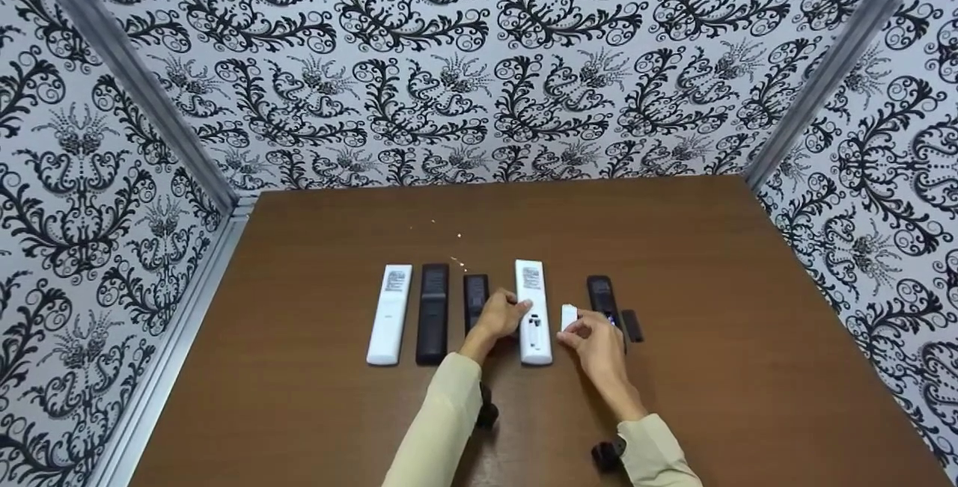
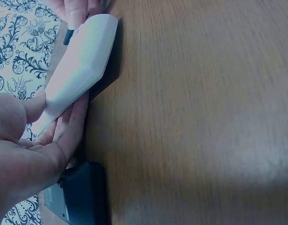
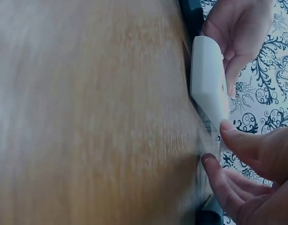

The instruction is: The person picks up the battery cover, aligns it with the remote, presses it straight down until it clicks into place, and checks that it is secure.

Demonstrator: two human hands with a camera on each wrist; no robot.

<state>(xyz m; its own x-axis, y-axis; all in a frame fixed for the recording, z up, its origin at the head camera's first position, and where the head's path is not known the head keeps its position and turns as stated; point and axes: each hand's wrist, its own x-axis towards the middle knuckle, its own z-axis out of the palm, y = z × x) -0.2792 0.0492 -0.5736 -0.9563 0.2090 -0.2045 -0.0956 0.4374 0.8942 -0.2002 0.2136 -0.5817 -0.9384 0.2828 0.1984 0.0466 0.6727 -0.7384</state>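
A white remote control (image 1: 532, 281) lies back side up with its battery compartment uncovered. My left hand (image 1: 497, 316) grips it from the left, thumb on the edge; the left wrist view shows the fingers curled along the side of the white remote (image 2: 80, 61). To its right, my right hand (image 1: 599, 345) pinches a small white battery cover (image 1: 569, 315) between thumb and fingers, apart from the remote in the head view. A black remote (image 1: 601, 292) lies partly behind the right hand, with a black battery cover (image 1: 632, 325) beside it.
Left of the hands lie a small black remote (image 1: 476, 294), a longer black remote (image 1: 432, 315) and another white remote (image 1: 390, 315), all back side up. Tiny pale bits are scattered behind them. The brown table (image 1: 314, 247) is bounded by patterned walls (image 1: 449, 98).
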